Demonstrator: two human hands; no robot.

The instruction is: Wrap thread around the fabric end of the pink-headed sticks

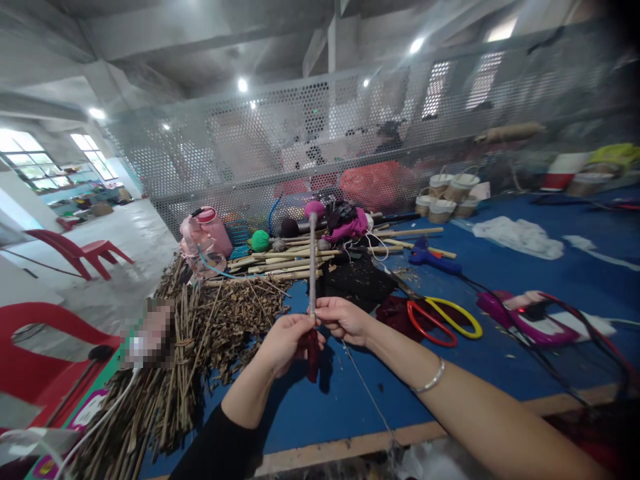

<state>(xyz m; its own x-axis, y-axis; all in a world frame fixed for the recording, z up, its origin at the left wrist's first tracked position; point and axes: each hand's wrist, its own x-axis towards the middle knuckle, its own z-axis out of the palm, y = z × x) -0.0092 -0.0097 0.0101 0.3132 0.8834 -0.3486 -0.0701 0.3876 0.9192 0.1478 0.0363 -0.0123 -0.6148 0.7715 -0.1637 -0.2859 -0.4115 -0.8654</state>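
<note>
Both hands meet over the front middle of the blue table. Upright between them stands a thin stick (pixel 313 267) wrapped in something pale grey-lilac, topped by a magenta ball (pixel 315 210). My left hand (pixel 286 341) pinches the stick's lower end, and a strip of dark red cloth (pixel 313 363) hangs below its fingers. My right hand (pixel 347 320) is closed at the same spot, thumb and fingertips on the stick's lower part. A thin thread (pixel 367 390) runs from below my right hand to the table's front edge.
Dry leaves (pixel 245 313) and bundled stems (pixel 145 413) lie at left. Scissors (pixel 440 317) with red and yellow handles, a blue glue gun (pixel 435 257) and a purple device (pixel 530 320) with cables are at right. Loose sticks (pixel 285 260) and a green yarn ball (pixel 260 241) lie behind.
</note>
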